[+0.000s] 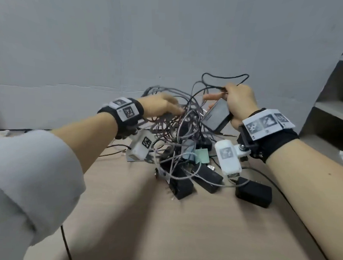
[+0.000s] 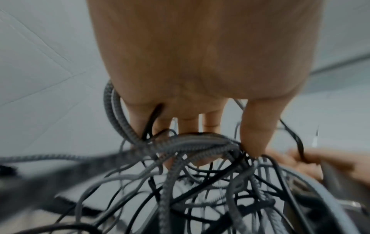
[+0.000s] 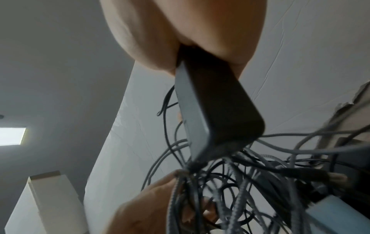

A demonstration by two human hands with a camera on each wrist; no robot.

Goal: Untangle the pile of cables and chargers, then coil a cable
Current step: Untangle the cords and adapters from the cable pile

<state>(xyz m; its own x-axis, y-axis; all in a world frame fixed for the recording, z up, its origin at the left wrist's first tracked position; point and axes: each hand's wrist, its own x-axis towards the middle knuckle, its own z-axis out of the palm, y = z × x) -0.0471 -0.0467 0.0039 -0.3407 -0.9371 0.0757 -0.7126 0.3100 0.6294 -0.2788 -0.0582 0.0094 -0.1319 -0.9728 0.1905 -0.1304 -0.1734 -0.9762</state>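
head view: untangling step; right hand (image 1: 239, 101) grips a charger (image 1: 216, 117) lifted above the pile (image 1: 185, 150) on the tabletop (image 1: 162, 227).
left wrist: left hand (image 2: 200, 63) fingers (image 2: 258, 126) hooked in cables (image 2: 200, 142).
right wrist: next, probably pull the charger free.

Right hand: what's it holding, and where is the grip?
The right hand grips a black charger brick by its upper end, lifted above the pile, and pinches a thin black cable at the fingertips.

Left hand (image 1: 163, 106) fingertips buried in cable tangle (image 1: 178, 128); motion-blurred.
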